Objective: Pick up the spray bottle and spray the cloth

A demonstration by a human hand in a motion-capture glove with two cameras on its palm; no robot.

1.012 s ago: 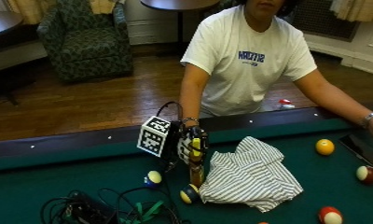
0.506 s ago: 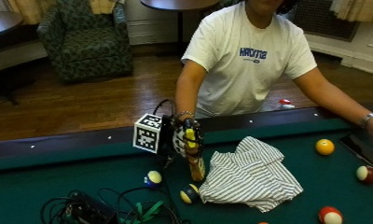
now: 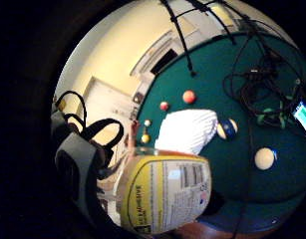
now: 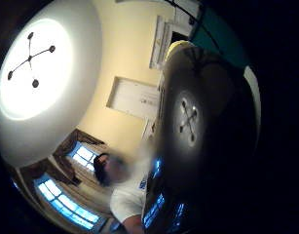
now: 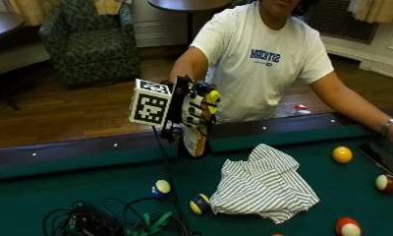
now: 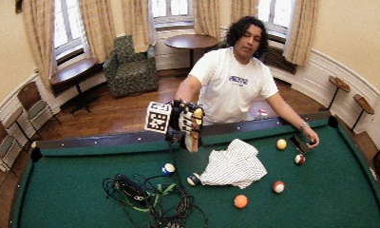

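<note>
R hand [image 5: 195,110] clamped round spray bottle [image 5: 194,140], held upright above cloth [image 5: 265,184].

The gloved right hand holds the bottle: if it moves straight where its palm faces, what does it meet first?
Probably the striped white cloth on the green felt; depth is unclear, and the blue-and-yellow ball lies close beside it.

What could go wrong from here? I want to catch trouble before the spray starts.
The gloved right hand holds the spray bottle raised near the table's rail, off to one side of the striped cloth. From there, spray may land on the green felt instead. The cables lie close by and could get wet. The nozzle's direction is not visible, so the aim is uncertain.
</note>
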